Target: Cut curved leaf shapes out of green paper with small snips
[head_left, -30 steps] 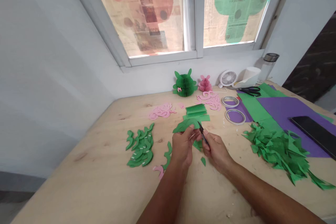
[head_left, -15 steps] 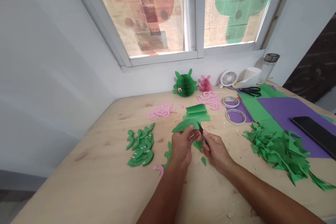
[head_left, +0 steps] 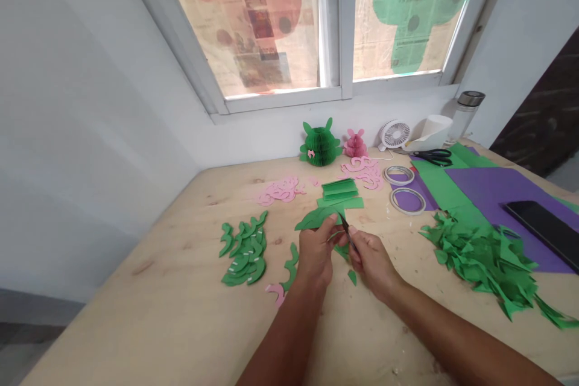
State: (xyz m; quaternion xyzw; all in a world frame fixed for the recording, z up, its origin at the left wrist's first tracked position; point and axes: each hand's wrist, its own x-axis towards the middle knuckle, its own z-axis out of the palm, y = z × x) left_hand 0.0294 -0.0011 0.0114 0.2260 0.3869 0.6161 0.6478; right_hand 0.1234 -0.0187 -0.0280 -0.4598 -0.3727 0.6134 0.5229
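Observation:
My left hand (head_left: 318,247) pinches a piece of green paper (head_left: 316,218) above the middle of the table. My right hand (head_left: 371,256) is closed around small dark scissors (head_left: 346,229), whose blades meet the right edge of that paper; the handles are mostly hidden by my fingers. A green paper scrap (head_left: 352,277) lies below my hands. Just left of my left wrist are a wavy green cutout (head_left: 290,265) and a pink curved cutout (head_left: 275,292). Farther left sits a pile of curved green cutouts (head_left: 248,256), some with small white marks.
Folded green paper strips (head_left: 339,189) and pink cutouts (head_left: 281,190) lie beyond my hands. At right are green scraps (head_left: 484,265), a phone (head_left: 545,226), purple paper (head_left: 493,187), tape rolls (head_left: 408,200) and black scissors (head_left: 434,157). A green honeycomb paper figure (head_left: 321,145) and a fan (head_left: 395,134) stand behind.
The green paper in my left hand has tilted slightly, and the scissor blades look closer together at its edge. Both hands stay in nearly the same place; the view has shifted a little.

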